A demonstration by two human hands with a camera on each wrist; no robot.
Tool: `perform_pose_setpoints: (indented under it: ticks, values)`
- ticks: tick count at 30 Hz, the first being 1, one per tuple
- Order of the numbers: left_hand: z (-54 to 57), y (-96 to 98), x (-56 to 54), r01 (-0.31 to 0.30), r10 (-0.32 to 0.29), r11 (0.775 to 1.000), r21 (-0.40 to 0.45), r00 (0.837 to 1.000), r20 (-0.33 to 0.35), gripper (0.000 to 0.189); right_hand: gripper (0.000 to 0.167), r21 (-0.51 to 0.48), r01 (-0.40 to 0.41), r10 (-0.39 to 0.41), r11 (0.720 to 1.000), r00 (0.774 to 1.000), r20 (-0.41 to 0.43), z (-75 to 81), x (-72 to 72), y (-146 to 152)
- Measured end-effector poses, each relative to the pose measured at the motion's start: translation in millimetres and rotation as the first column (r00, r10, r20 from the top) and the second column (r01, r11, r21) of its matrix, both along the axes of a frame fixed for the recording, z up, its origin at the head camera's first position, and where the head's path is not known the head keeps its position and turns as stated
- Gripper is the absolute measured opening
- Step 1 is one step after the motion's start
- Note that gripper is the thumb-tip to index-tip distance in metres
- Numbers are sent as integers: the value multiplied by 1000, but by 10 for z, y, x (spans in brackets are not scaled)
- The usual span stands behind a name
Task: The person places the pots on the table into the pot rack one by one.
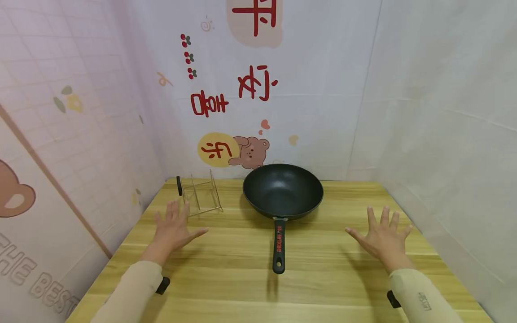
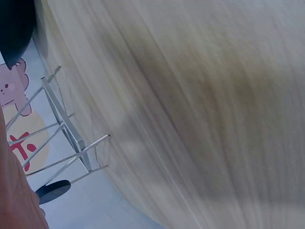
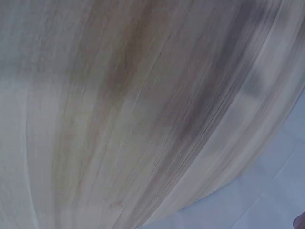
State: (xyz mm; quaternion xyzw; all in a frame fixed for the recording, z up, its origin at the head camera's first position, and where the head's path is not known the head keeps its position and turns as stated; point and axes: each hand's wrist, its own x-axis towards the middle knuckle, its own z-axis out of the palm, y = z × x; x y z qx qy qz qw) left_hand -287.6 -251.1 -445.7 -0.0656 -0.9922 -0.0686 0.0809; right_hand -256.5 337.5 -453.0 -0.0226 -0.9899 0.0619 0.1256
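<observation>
A black wok [image 1: 282, 190] stands at the back middle of the wooden table, its long handle [image 1: 279, 251] with red lettering pointing toward me. To its left is a metal wire rack [image 1: 200, 209] with a black round piece [image 1: 179, 185] on its left side. My left hand [image 1: 171, 231] is held over the table just in front of the rack, fingers spread and holding nothing. Over the right side my right hand [image 1: 383, 237] hovers the same way, fingers spread, apart from the wok. In the left wrist view the rack [image 2: 66, 119] shows beyond part of the left hand [image 2: 16, 191].
The wooden table [image 1: 315, 287] runs back to a white printed cloth wall [image 1: 315, 89] with red characters and a bear. Cloth walls also close in the left [image 1: 81, 148] and right [image 1: 456, 134] sides. Each forearm wears a dark strap piece [image 1: 163, 285] at the wrist.
</observation>
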Motion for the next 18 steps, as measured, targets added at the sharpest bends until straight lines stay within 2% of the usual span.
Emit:
perform_pose_setpoints:
  ticks: [9,18]
  values:
    - [86,151,-57,12,-12,1000,-3,1000,-5,119,110,-8,-18,18,1000,1000,-11,29,-33,-127]
    - [91,291,-115,20,-20,1000,-3,1000,-11,117,107,-47,-3,4,999,1000,16,94,-32,-245]
